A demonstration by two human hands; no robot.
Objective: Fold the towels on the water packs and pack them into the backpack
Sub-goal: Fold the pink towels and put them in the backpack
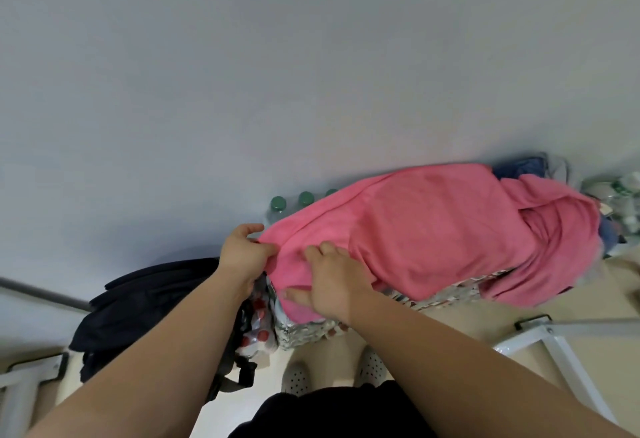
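forearms reach in from 6 o'clock. left hand (242, 254) pinches near corner of pink towel (433, 230); right hand (332, 278) rests spread flat on cloth just beside it, holding nothing. towel lies draped over water packs (298, 328), running toward 3 o'clock, far end hanging off edge. backpack (149, 302) slumps at 8 o'clock, mouth not visible. risk: hard tug at corner drags overhanging end to floor; bumpy bottle caps (278, 203) skew fold.
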